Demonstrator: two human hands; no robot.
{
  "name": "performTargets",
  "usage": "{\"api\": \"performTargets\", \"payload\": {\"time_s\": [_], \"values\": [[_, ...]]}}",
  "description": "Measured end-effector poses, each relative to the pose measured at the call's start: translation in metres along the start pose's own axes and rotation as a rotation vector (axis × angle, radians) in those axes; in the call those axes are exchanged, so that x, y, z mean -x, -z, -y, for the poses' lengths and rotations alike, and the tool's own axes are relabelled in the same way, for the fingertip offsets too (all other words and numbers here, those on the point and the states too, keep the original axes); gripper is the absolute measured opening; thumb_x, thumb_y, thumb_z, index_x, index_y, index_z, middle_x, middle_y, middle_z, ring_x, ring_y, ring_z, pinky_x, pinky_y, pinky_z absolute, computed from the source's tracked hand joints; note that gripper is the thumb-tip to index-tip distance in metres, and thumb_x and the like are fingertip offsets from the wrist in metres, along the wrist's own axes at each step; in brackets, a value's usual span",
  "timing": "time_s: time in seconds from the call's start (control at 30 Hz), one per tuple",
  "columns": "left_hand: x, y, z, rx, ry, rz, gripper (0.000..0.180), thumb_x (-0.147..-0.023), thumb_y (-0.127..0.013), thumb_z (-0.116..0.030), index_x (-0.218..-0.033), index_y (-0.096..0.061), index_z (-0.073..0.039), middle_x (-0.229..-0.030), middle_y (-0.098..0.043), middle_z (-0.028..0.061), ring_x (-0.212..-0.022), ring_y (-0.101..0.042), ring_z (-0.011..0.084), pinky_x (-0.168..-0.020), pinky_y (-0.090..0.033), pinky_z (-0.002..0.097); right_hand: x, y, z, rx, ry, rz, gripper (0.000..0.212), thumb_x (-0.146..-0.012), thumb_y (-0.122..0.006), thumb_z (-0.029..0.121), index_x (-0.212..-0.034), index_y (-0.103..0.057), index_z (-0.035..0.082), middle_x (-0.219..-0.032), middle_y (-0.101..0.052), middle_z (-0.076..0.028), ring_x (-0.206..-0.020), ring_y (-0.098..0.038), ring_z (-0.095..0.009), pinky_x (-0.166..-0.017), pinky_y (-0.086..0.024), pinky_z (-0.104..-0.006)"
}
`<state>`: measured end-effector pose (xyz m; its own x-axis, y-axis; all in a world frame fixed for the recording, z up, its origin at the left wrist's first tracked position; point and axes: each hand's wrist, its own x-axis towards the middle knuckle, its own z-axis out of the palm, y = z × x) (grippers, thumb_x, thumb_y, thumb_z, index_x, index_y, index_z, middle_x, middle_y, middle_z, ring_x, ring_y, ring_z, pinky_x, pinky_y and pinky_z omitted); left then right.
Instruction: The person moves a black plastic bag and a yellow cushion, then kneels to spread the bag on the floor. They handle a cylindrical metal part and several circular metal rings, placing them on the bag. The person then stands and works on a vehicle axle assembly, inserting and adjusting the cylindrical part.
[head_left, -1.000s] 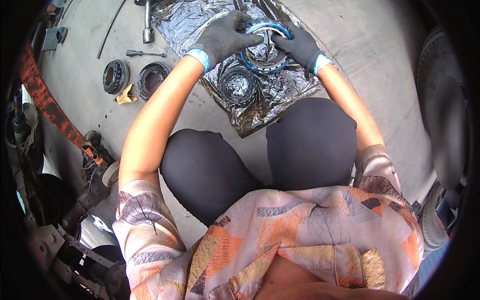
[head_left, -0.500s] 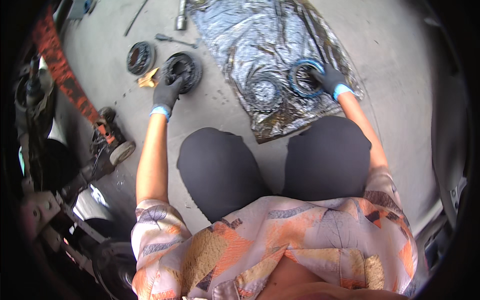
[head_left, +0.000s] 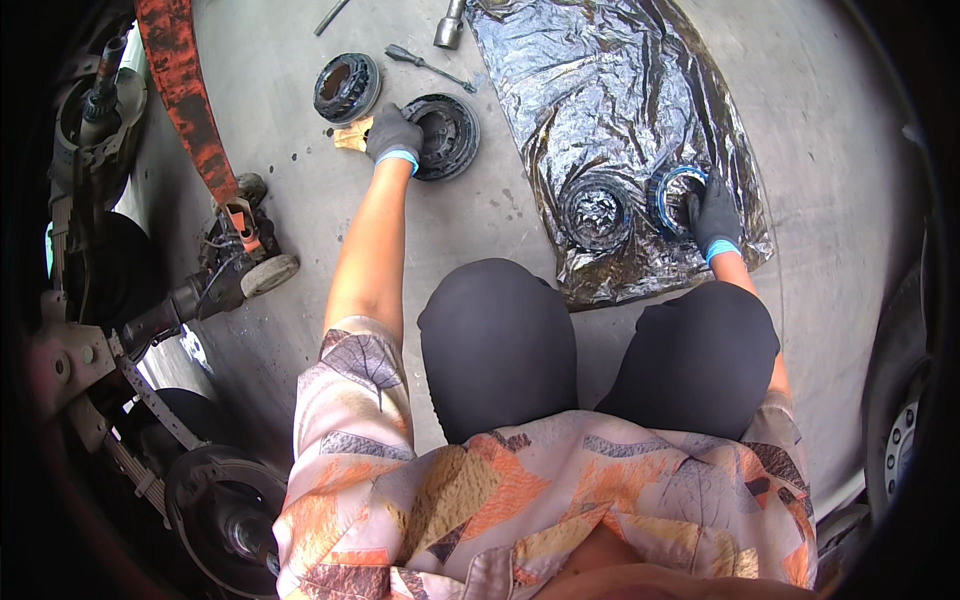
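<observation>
Both of my hands wear dark grey gloves over light blue ones. My left hand (head_left: 393,137) is closed at the left rim of a black, greasy round hub (head_left: 460,135) on the floor; its fingertips are partly hidden. Beside that hand lies a crumpled yellow-tan rag (head_left: 351,135). A bearing ring with a blue greasy rim (head_left: 659,205) rests on the plastic sheet, and my right hand (head_left: 715,212) grips its right side, thumb toward the bore. To its left on the sheet is another bearing ring (head_left: 571,215), dark and untouched.
The shiny dark plastic sheet (head_left: 610,100) covers the floor ahead. A second greasy round part (head_left: 347,88), a screwdriver (head_left: 430,68), a metal socket (head_left: 449,32) and a rod (head_left: 331,17) lie farther off. An orange jack handle (head_left: 190,100) and axle parts stand left; a wheel (head_left: 900,440) is right.
The view has shifted, so the floor items appear farther right. My left hand has moved from the hub's near side and bore to its left rim. My right hand stays on the blue-rimmed bearing.
</observation>
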<state>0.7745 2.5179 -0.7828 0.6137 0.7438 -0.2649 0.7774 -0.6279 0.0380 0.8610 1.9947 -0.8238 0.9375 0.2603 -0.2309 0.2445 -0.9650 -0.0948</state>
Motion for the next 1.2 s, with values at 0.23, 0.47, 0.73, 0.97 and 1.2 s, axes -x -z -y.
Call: {"api": "performTargets", "payload": {"time_s": [0.23,0.47,0.73,0.97,1.2], "values": [[-0.023,-0.026,0.015,-0.211,-0.022,-0.061,0.029,-0.083,-0.056,-0.021,-0.109,-0.061,-0.008,-0.112,-0.063,0.0196,-0.104,-0.062,0.0340,-0.084,-0.050,0.0401,-0.002,-0.001,0.003,0.012,-0.017,0.025,0.067,-0.089,-0.051,0.032,-0.143,-0.025,0.001,-0.140,-0.038,-0.021,-0.126,-0.040,-0.036,-0.103,-0.036,-0.0415],[0.022,0.016,-0.001,-0.068,0.067,-0.028,0.030,-0.082,-0.059,-0.016,-0.109,-0.060,-0.005,-0.111,-0.064,0.0198,-0.103,-0.062,0.0353,-0.087,-0.049,0.0423,0.000,0.007,0.009,0.068,-0.029,0.028,0.065,-0.090,-0.049,0.033,-0.142,-0.026,0.000,-0.142,-0.037,-0.019,-0.128,-0.039,-0.035,-0.106,-0.034,-0.0392],[0.035,0.026,0.000,-0.031,-0.062,-0.141,0.024,-0.081,-0.052,-0.016,-0.103,-0.059,-0.007,-0.105,-0.064,0.0217,-0.101,-0.061,0.0385,-0.083,-0.047,0.0470,-0.002,0.006,-0.003,-0.039,-0.036,0.072,0.067,-0.087,-0.051,0.030,-0.143,-0.026,0.002,-0.143,-0.037,-0.019,-0.129,-0.040,-0.033,-0.104,-0.036,-0.0423],[0.071,0.087,-0.018,0.083,-0.185,-0.145,0.030,-0.081,-0.056,-0.017,-0.110,-0.062,-0.010,-0.102,-0.066,0.0202,-0.100,-0.062,0.0351,-0.084,-0.047,0.0407,-0.006,0.004,-0.016,-0.064,-0.020,0.129,0.068,-0.089,-0.047,0.040,-0.143,-0.026,0.004,-0.143,-0.037,-0.019,-0.128,-0.041,-0.033,-0.101,-0.038,-0.0437],[0.082,0.093,-0.054,0.308,-0.340,-0.094,0.032,-0.076,-0.058,-0.013,-0.105,-0.065,-0.004,-0.094,-0.068,0.0190,-0.090,-0.066,0.0283,-0.081,-0.049,0.0335,0.001,0.034,-0.019,-0.306,-0.025,-0.070,0.060,-0.092,-0.045,0.050,-0.134,-0.044,0.006,-0.128,-0.053,-0.020,-0.115,-0.052,-0.034,-0.096,-0.042,-0.0403]]}}
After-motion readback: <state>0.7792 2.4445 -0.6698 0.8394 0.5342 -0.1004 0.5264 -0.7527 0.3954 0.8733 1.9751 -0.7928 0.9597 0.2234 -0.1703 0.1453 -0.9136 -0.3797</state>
